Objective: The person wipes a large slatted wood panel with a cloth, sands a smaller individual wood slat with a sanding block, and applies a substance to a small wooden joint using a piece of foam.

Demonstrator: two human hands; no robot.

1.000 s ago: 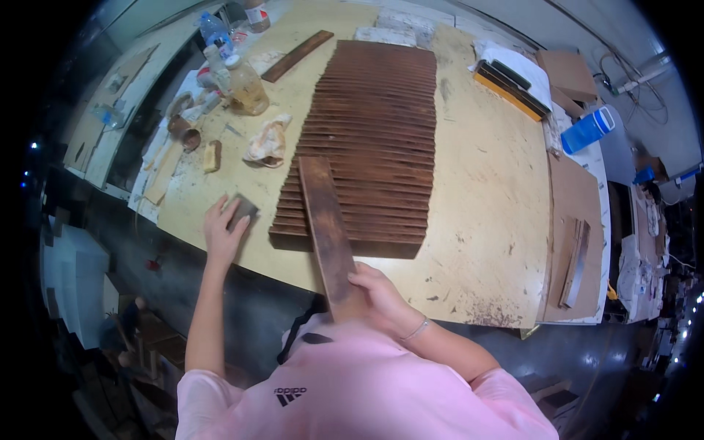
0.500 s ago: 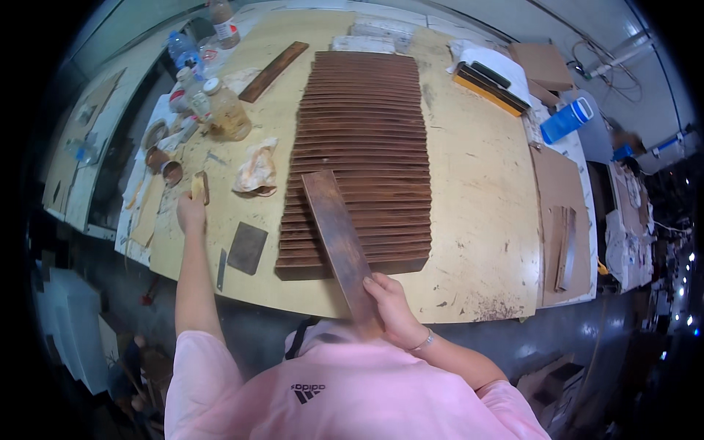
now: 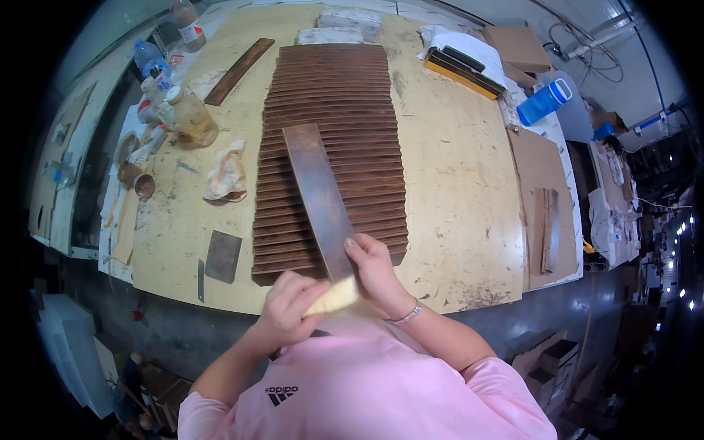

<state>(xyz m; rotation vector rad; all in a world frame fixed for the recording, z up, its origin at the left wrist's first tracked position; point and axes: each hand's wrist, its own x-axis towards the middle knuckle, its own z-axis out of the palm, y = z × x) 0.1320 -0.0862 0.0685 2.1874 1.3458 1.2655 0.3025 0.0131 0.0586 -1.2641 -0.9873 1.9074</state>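
Observation:
My right hand point(image 3: 378, 273) is closed on the near part of a long flat brown strip point(image 3: 320, 187), thumb on its upper face. The strip slants over a brown ridged panel point(image 3: 334, 95) lying on the table. A pale yellow sponge point(image 3: 334, 295), slightly blurred, is in my closed left hand point(image 3: 293, 306). It is at the near end of the strip and appears to touch it. To the left lie a dark rectangular plate point(image 3: 223, 257) and a narrow metal blade point(image 3: 201, 281). A crumpled stained cloth point(image 3: 227, 173) rests beyond them.
Bottles and a jar point(image 3: 190, 119) stand at the far left beside small brown cups point(image 3: 144, 185). Another brown strip point(image 3: 240, 72) lies near them. A yellow-and-black tool point(image 3: 466, 72) and a blue bottle point(image 3: 543, 103) are at the far right. Cardboard point(image 3: 546, 205) covers the right edge.
My left hand has come from beside the cups at the left to the strip's near end, bringing the yellow sponge. My right hand still grips the strip. The whole view has shifted slightly.

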